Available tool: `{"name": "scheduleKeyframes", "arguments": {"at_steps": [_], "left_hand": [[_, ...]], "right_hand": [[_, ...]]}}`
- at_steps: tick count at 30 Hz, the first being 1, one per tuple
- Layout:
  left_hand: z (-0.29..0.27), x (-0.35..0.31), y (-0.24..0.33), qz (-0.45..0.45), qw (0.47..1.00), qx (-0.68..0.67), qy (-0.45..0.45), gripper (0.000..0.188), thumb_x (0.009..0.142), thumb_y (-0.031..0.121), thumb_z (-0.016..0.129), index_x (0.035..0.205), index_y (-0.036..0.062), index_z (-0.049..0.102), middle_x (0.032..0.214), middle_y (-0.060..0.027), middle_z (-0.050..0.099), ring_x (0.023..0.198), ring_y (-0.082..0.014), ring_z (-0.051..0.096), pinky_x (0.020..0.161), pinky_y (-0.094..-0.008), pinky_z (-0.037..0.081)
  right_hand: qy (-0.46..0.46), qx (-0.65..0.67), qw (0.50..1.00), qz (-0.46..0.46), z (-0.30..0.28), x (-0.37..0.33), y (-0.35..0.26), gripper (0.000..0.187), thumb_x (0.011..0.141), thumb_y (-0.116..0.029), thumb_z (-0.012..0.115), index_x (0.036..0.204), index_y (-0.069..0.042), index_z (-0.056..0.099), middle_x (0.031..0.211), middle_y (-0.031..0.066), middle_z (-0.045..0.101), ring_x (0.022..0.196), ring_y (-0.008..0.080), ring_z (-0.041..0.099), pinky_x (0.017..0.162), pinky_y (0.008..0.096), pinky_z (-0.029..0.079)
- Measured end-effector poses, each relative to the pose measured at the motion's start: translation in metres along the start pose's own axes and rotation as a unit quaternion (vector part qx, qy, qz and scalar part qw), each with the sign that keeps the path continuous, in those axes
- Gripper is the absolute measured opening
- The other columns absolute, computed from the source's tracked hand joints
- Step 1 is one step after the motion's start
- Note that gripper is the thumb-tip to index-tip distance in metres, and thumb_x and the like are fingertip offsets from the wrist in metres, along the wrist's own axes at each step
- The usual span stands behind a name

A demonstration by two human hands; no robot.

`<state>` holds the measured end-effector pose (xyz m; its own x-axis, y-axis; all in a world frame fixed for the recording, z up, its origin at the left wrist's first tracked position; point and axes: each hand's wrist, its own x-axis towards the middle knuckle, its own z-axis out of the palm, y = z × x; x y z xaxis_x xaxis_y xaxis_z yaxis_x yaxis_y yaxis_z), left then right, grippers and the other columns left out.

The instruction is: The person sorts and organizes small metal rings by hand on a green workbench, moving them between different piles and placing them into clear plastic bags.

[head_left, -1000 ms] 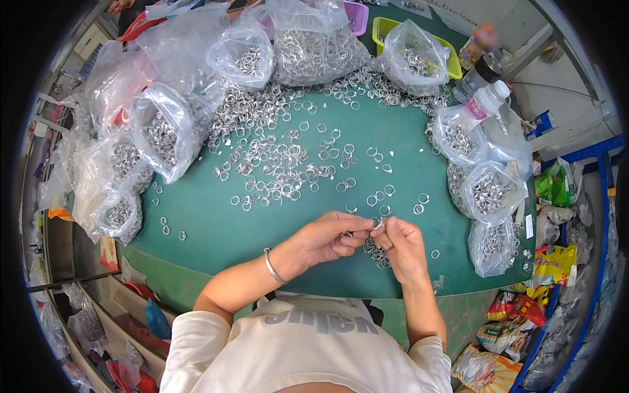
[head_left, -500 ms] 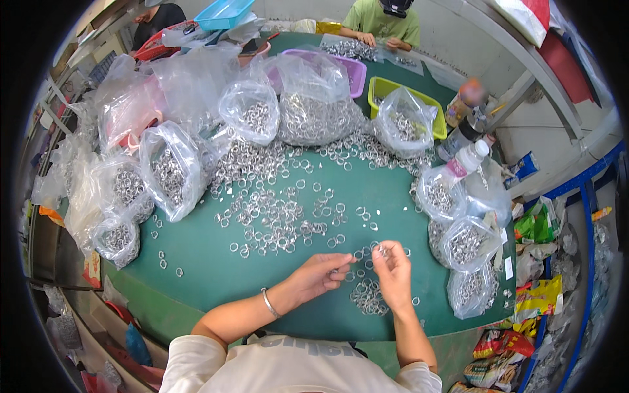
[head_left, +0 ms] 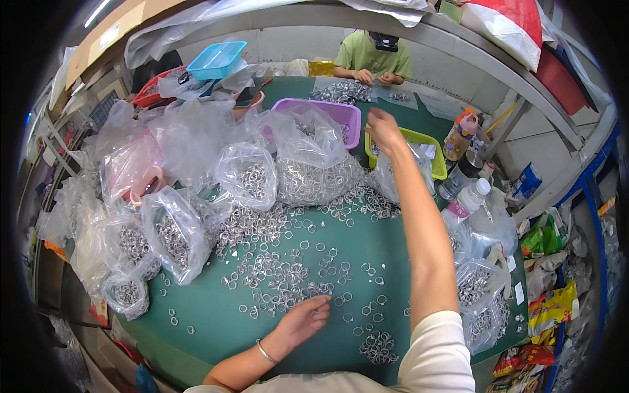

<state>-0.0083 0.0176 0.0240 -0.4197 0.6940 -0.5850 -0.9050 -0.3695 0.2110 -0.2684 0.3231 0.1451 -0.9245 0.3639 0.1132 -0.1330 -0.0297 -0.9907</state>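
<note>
A green-topped bench (head_left: 216, 308) fills the middle of the frame. Loose metal rings (head_left: 282, 268) lie scattered across its centre, with a small heap (head_left: 379, 347) at lower right. Clear plastic bags of rings (head_left: 171, 239) crowd the left and upper centre; a purple tray (head_left: 341, 112) and a yellow-green tray (head_left: 429, 147) sit toward the top.

Right arm was stretched far forward, right hand (head_left: 382, 129) loosely curled, palm down. Left hand (head_left: 303, 319) lay low and near, fingers relaxed, half open.
</note>
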Motion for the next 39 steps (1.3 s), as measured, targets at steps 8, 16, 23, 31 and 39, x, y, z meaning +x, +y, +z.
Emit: {"name": "scheduleKeyframes", "arguments": {"at_steps": [8, 16, 23, 31, 39], "left_hand": [[-0.002, -0.001, -0.013, 0.051, 0.994, 0.098, -0.005, 0.022, 0.092, 0.006, 0.054, 0.112, -0.0016, 0.058, 0.079, -0.0015, 0.052, 0.065, -0.0082, 0.045, 0.051, -0.0193, 0.034], [-0.003, 0.024, -0.044, 0.277, 0.75, 0.601, -0.01, 0.027, 0.09, 0.009, 0.061, 0.115, 0.0011, 0.058, 0.089, -0.0037, 0.059, 0.063, -0.0148, 0.053, 0.054, -0.0286, 0.041], [0.017, 0.024, -0.058, 0.368, 0.513, 0.774, 0.048, 0.021, 0.082, 0.004, 0.064, 0.103, 0.0015, 0.061, 0.088, -0.0153, 0.057, 0.068, -0.0311, 0.056, 0.062, -0.0373, 0.046], [0.028, 0.051, -0.04, 0.371, 0.575, 0.729, 0.003, 0.017, 0.086, -0.004, 0.054, 0.101, -0.0024, 0.06, 0.091, -0.0147, 0.057, 0.077, -0.0335, 0.058, 0.07, -0.0409, 0.046], [0.047, 0.097, -0.059, 0.387, 0.479, 0.785, -0.066, 0.031, 0.078, -0.013, 0.049, 0.105, -0.001, 0.06, 0.104, -0.0149, 0.052, 0.097, -0.0349, 0.054, 0.082, -0.0398, 0.047]], "right_hand": [[-0.124, -0.144, 0.98, -0.062, -0.078, -0.212, -0.023, 0.026, 0.093, -0.017, 0.057, 0.107, 0.004, 0.062, 0.098, 0.0076, 0.066, 0.093, 0.0161, 0.062, 0.087, 0.0297, 0.047], [-0.006, -0.449, 0.891, 0.057, -0.124, -0.393, 0.041, 0.031, 0.078, 0.004, 0.064, 0.109, 0.003, 0.06, 0.107, 0.0161, 0.06, 0.096, 0.0314, 0.058, 0.086, 0.037, 0.047], [0.002, -0.503, 0.864, -0.008, -0.131, -0.405, 0.08, 0.032, 0.071, 0.0, 0.071, 0.102, 0.001, 0.061, 0.104, 0.0139, 0.056, 0.098, 0.0318, 0.052, 0.083, 0.0404, 0.044], [-0.005, -0.423, 0.905, 0.047, -0.138, -0.399, 0.061, 0.026, 0.072, 0.003, 0.07, 0.095, 0.001, 0.061, 0.092, 0.0136, 0.058, 0.085, 0.032, 0.056, 0.076, 0.0398, 0.046], [-0.038, -0.468, 0.882, -0.049, -0.144, -0.404, 0.064, 0.03, 0.076, 0.011, 0.062, 0.104, -0.001, 0.06, 0.094, 0.0107, 0.056, 0.074, 0.0232, 0.052, 0.068, 0.0317, 0.045]]}}
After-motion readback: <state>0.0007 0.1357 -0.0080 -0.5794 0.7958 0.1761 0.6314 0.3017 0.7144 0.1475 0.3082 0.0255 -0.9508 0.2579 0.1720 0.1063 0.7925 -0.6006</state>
